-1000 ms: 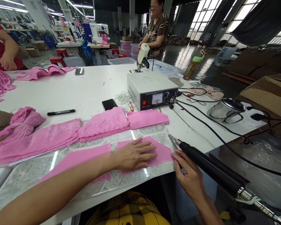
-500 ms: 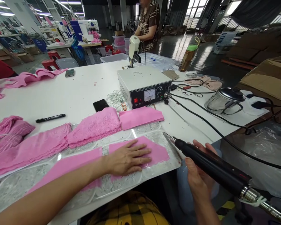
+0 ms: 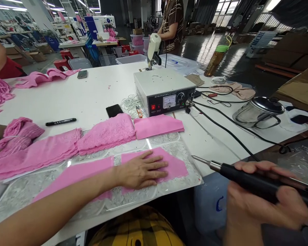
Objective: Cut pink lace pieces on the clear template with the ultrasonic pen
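My left hand (image 3: 140, 169) lies flat, fingers spread, on a pink fabric piece (image 3: 174, 165) that rests on a clear template sheet (image 3: 187, 177) at the table's near edge. My right hand (image 3: 261, 200) is closed round a black handheld cutting tool (image 3: 246, 179). Its metal tip (image 3: 199, 159) points left and hovers just right of the sheet's corner, off the fabric. A second pink strip (image 3: 87, 174) lies under my left forearm.
A white control box (image 3: 164, 89) with a cable (image 3: 220, 128) stands behind the fabric. Pink lace stacks (image 3: 107, 131), a phone (image 3: 114, 110), a marker (image 3: 61, 121), a steel kettle (image 3: 259, 111) and a bottle (image 3: 215, 59) sit on the white table (image 3: 79, 97). Another person (image 3: 173, 24) stands at the far side.
My right hand has shifted its hold further back along the tool and wrapped it fully; the tool has swung lower and more level. My left hand has stayed pressed on the fabric.
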A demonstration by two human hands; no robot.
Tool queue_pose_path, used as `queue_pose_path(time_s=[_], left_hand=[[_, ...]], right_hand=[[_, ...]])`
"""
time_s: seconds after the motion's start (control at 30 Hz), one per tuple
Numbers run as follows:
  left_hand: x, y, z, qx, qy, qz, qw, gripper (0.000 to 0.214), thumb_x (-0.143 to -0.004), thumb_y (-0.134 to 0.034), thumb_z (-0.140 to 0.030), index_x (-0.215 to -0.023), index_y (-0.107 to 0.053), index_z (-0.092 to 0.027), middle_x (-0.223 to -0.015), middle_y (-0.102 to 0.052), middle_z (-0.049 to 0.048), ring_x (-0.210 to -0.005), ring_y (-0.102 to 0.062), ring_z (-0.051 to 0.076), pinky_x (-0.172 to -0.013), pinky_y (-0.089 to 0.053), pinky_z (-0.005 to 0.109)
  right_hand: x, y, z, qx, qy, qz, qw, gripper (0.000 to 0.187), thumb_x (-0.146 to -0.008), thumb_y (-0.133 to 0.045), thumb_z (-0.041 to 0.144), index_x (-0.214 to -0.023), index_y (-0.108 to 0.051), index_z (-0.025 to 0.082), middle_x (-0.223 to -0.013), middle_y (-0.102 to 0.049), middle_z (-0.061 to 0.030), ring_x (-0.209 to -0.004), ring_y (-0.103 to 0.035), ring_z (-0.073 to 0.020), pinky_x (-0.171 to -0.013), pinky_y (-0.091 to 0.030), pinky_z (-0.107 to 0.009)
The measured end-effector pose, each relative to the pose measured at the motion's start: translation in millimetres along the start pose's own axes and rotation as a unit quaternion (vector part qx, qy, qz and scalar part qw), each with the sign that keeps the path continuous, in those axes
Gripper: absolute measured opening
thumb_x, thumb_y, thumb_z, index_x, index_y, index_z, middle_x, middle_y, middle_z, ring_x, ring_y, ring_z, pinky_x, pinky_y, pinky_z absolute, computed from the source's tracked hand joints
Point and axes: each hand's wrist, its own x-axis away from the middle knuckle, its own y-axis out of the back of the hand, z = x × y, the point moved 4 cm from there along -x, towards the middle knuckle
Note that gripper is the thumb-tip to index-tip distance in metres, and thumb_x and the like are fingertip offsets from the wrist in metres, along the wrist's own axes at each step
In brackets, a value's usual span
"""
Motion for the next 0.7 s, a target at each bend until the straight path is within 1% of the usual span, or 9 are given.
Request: queue_pose_path(time_s=[0.1, 0.17, 0.3, 0.4, 0.5, 0.7], left_hand=[[-0.3, -0.5, -0.2, 0.001, 0.0, -0.004, 1.0, 0.045, -0.104, -0.034, -0.041, -0.145, -0.046, -0.023, -0.159, -0.03, 0.0028, -0.148, -0.026, 0.025, -0.124, -0.004, 0.05], [-0.5, -0.6, -0.4, 0.001, -0.002, -0.011, 1.0, 0.045, -0.104, -0.034, -0.04, -0.145, -0.046, -0.023, -0.158, -0.031, 0.003, -0.148, -0.026, 0.025, -0.124, -0.005, 0.05], [-0.9, -0.1, -1.3, -0.001, -0.01, -0.03, 1.0, 0.045, -0.104, -0.036, -0.04, -0.144, -0.047, -0.023, -0.157, -0.033, 0.0042, -0.147, -0.028, 0.025, -0.124, -0.008, 0.051], [-1.0, 0.1, -1.7, -0.002, -0.012, -0.032, 0.999, 0.045, -0.104, -0.036, -0.04, -0.144, -0.047, -0.023, -0.157, -0.033, 0.0042, -0.147, -0.029, 0.026, -0.124, -0.008, 0.051], [-0.8, 0.3, -1.7, 0.0, -0.012, -0.033, 0.999, 0.045, -0.104, -0.036, -0.04, -0.144, -0.046, -0.023, -0.157, -0.033, 0.0039, -0.147, -0.028, 0.026, -0.124, -0.008, 0.05], [-0.6, -0.2, -1.3, 0.007, -0.012, -0.041, 0.999, 0.045, -0.103, -0.037, -0.04, -0.144, -0.046, -0.024, -0.156, -0.035, 0.0039, -0.147, -0.029, 0.025, -0.124, -0.008, 0.05]], right_hand=[[-2.1, 8.3, 17.0, 0.029, 0.047, 0.071, 0.996, 0.024, -0.052, -0.045, 0.035, -0.069, -0.059, 0.023, -0.061, -0.049, 0.0007, -0.049, -0.043, -0.0162, -0.043, -0.036, -0.033], [1.7, 8.7, 21.0, 0.064, 0.051, 0.118, 0.99, 0.025, -0.054, -0.044, 0.034, -0.07, -0.06, 0.024, -0.06, -0.051, 0.0005, -0.047, -0.044, -0.0173, -0.043, -0.038, -0.035], [11.2, 3.1, 20.5, 0.084, 0.04, 0.171, 0.981, 0.025, -0.054, -0.046, 0.03, -0.073, -0.062, 0.023, -0.059, -0.054, 0.0002, -0.047, -0.048, -0.018, -0.046, -0.044, -0.038], [13.2, -0.5, 17.8, 0.085, 0.024, 0.195, 0.977, 0.024, -0.055, -0.049, 0.029, -0.073, -0.063, 0.022, -0.061, -0.057, -0.0009, -0.048, -0.05, -0.0179, -0.047, -0.046, -0.038], [11.9, -1.7, 17.1, 0.079, 0.031, 0.211, 0.974, 0.024, -0.056, -0.05, 0.028, -0.075, -0.064, 0.022, -0.062, -0.058, -0.0009, -0.048, -0.051, -0.0178, -0.046, -0.047, -0.038], [11.0, -1.1, 14.3, 0.078, 0.028, 0.215, 0.973, 0.026, -0.055, -0.048, 0.027, -0.075, -0.064, 0.022, -0.06, -0.056, -0.0003, -0.047, -0.05, -0.018, -0.043, -0.045, -0.037]])
